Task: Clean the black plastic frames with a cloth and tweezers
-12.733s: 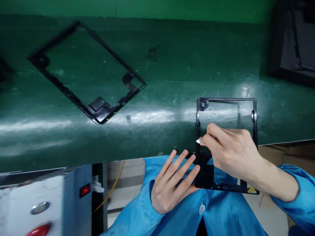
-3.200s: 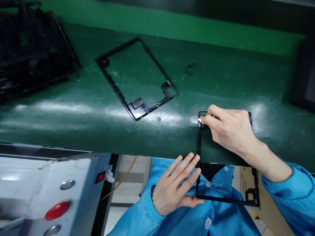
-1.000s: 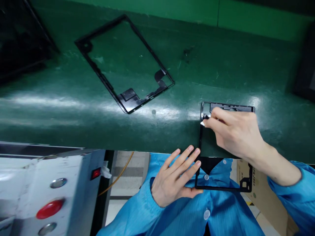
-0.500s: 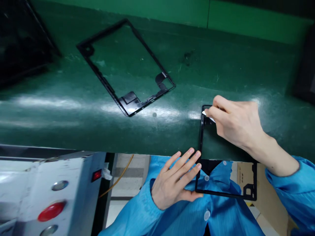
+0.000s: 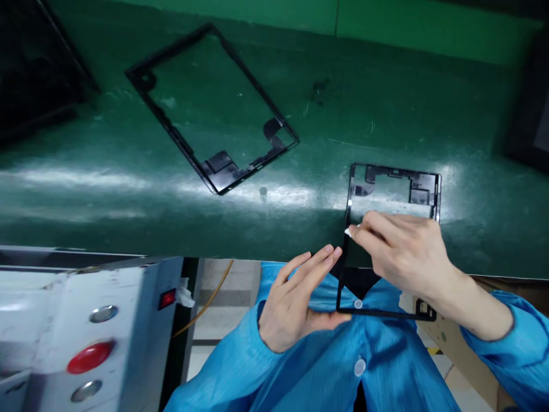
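Observation:
A thin black rectangular frame (image 5: 422, 182) lies with its far end on the green table, while its near end juts past the table edge over my lap. My right hand (image 5: 405, 252) is closed in a pinch on a small white piece (image 5: 347, 231), perhaps cloth or paper, mostly hidden by the fingers. That piece touches the frame's left rail. My left hand (image 5: 295, 303) holds the frame's near left corner, fingers stretched along the left rail and thumb at the near rail. A second black frame (image 5: 171, 134) lies askew further left on the table.
The green table (image 5: 300, 223) has a front edge just before my body. A dark object (image 5: 34, 74) is at the far left, another (image 5: 529, 114) at the right. A pale machine panel (image 5: 141, 326) with a red button (image 5: 91, 357) stands at lower left.
My right hand has slid the white piece down the left rail, from the far corner to about mid-length. The frame sits slightly further onto the table. My left hand still touches its corner.

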Tool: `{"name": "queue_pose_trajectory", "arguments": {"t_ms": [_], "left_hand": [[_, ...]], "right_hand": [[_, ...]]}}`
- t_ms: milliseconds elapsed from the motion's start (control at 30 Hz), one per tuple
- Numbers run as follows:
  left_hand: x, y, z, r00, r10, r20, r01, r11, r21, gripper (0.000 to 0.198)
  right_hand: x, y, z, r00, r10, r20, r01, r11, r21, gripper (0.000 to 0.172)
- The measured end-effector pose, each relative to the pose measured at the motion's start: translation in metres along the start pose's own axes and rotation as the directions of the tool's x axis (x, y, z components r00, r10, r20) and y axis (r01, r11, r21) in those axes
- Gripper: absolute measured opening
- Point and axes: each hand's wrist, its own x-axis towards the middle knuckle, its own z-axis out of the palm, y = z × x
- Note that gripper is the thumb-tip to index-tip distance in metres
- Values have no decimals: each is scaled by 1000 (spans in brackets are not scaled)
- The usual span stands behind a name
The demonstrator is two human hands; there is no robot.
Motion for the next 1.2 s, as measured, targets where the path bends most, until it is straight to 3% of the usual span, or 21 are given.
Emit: {"name": "queue_pose_trajectory", "arguments": {"t_ms": [100, 267, 700, 967, 1200], "left_hand": [[17, -5, -5, 999, 16, -38, -12, 995, 101, 70], [34, -9, -6, 997, 30, -78, -15, 984, 176, 48], [35, -8, -7, 995, 35, -92, -21, 989, 144, 45], [28, -6, 2, 971, 78, -228, -58, 994, 92, 34], [20, -3, 10, 959, 87, -268, -66, 994, 86, 30]], "right_hand": [[15, 19, 4, 999, 22, -36, -26, 993, -116, 27], [33, 37, 7, 993, 110, 42, -102, 982, -161, 26], [-4, -9, -1, 998, -30, 64, 25, 996, 84, 27], [-8, -10, 1, 999, -20, 37, 13, 983, 180, 31], [2, 5, 4, 1000, -3, -17, 5, 994, 109, 28]]}}
